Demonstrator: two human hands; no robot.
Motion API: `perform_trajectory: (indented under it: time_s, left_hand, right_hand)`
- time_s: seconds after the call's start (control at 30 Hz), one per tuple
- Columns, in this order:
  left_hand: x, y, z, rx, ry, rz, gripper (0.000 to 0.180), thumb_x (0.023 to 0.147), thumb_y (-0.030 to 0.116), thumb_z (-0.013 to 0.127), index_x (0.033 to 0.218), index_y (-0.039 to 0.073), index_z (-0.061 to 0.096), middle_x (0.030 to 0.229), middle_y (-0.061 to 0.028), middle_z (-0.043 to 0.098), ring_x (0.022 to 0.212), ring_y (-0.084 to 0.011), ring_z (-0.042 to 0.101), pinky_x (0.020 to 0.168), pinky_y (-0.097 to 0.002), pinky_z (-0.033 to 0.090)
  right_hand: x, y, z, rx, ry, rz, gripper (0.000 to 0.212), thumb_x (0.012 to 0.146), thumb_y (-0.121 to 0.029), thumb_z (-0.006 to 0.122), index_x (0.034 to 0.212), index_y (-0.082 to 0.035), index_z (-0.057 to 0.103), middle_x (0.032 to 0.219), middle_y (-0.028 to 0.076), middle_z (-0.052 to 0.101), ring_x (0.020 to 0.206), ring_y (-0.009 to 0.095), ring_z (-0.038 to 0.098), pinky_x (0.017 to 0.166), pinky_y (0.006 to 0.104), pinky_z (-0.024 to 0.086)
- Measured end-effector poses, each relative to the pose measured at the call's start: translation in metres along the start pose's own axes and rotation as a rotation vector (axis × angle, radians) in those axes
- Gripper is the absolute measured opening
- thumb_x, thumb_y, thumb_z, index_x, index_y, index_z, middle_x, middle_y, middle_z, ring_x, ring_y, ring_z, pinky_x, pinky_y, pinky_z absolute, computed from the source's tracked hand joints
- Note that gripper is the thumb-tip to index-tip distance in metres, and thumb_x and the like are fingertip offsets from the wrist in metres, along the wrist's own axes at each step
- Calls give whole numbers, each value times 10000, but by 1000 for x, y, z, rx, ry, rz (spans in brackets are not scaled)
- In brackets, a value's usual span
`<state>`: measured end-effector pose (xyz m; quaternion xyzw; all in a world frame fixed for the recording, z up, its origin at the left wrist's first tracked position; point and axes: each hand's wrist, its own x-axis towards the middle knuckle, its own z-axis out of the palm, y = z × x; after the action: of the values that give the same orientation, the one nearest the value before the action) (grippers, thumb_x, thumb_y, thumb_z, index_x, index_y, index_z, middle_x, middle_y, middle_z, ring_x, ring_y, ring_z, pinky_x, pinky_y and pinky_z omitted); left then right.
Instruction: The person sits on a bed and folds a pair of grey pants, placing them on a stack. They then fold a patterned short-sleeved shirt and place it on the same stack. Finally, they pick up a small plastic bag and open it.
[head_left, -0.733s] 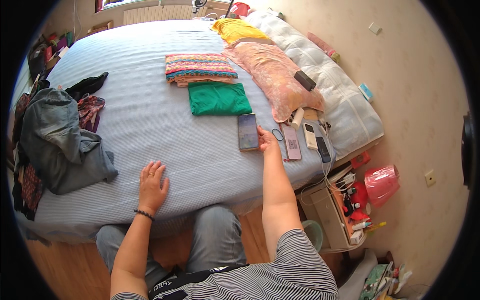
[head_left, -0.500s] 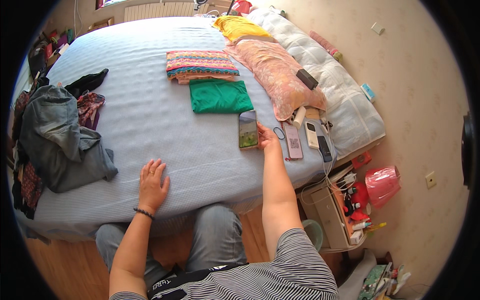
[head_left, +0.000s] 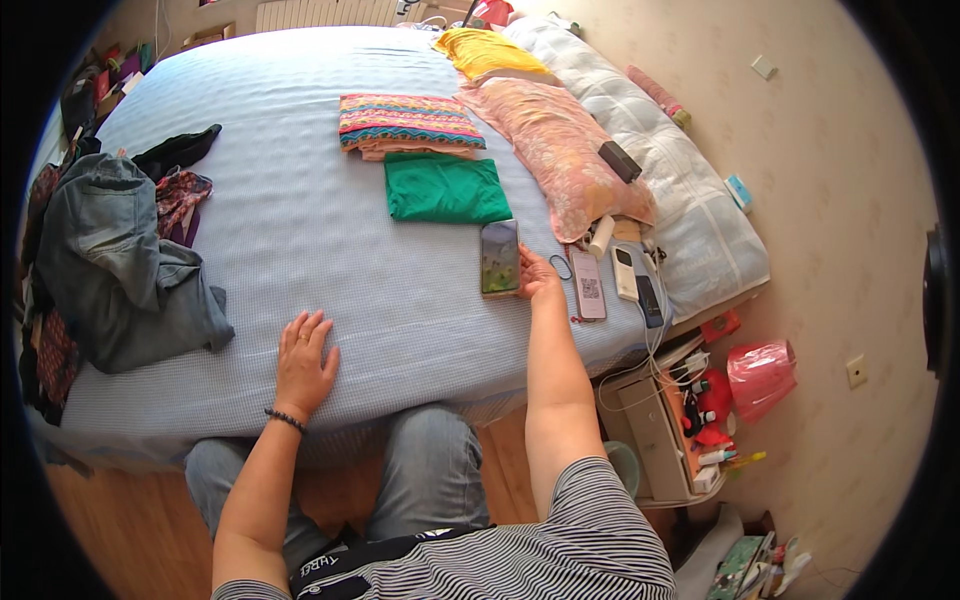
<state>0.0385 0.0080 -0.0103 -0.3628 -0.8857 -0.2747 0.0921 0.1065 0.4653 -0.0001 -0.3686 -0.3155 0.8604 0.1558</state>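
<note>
The person wears a short-sleeved top in thin black-and-white stripes; both forearms are bare below the sleeves; a thin dark beaded bracelet circles the wrist of the left hand (head_left: 303, 362) (the right hand (head_left: 537, 279) carries nothing of the kind); grey-blue jeans cover the legs; a dark strap with pale lettering crosses the waist.

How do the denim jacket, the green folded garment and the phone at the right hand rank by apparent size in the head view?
Largest to smallest:
1. denim jacket
2. green folded garment
3. phone, touched at its edge by the right hand
The gaps are plain, so nearness to the camera does not change the order.
</note>
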Motion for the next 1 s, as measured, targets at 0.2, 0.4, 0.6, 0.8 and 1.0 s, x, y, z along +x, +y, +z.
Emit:
perform_trajectory:
  time_s: [0.2,0.4,0.6,0.8,1.0]
  left_hand:
    - [-2,0,-1,-26,-20,-28,407,853,178,602,1238,56,547,1379,-96,471,1351,-281,327,1140,-441,229]
    - [2,2,1,-21,-21,-7,391,854,177,606,1222,56,554,1373,-89,474,1344,-282,333,1130,-445,244]
    - [1,2,-1,-6,-16,-16,377,854,169,603,1211,54,558,1358,-85,486,1335,-287,344,1123,-441,256]
    - [3,3,1,5,-2,15,374,850,157,599,1207,50,557,1361,-88,484,1338,-289,343,1123,-439,258]
    - [3,2,2,22,-11,9,380,862,162,587,1223,50,550,1368,-85,480,1344,-285,337,1123,-436,260]
  right_hand:
    - [-28,5,21,-125,43,-21,274,941,-249,569,1113,-36,585,1069,120,663,983,285,652,838,508,536]
    - [8,4,-39,-223,0,-165,290,921,-250,600,1101,-22,592,1021,110,664,926,275,644,820,490,530]
    - [-24,-20,-66,-347,112,-225,272,922,-263,613,1023,-12,633,917,98,671,827,233,643,745,408,540]
    - [-36,-22,-85,-714,196,-511,289,967,-245,541,1070,4,647,942,46,667,785,115,607,667,253,480]
    - [-51,3,-94,-907,200,-855,263,943,-80,512,1168,-5,627,1044,23,658,864,96,572,751,239,467]
